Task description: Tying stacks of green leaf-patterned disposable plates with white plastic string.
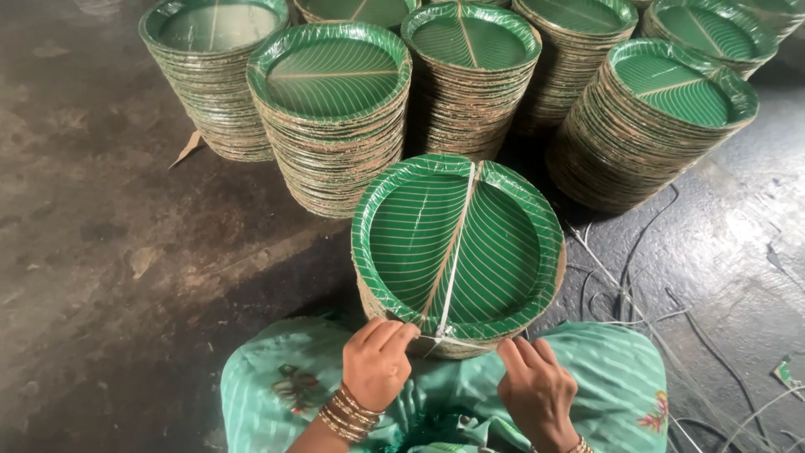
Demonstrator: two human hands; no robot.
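Observation:
A stack of green leaf-patterned paper plates [495,252] rests against my lap, tilted toward me. A thin white string [457,252] runs across its top from the far rim to the near rim. My left hand [376,362] pinches the string at the near rim, fingers closed on it. My right hand [537,387] pinches the other end of the string just right of the knot. Gold bangles ring my left wrist. My green patterned clothing [604,369] covers the lap below the stack.
Several taller stacks of the same green plates [331,80] stand in rows behind, on a dark concrete floor [92,252]. Loose strings [637,285] lie scattered on the floor at the right. A torn cardboard scrap [188,148] lies at the left.

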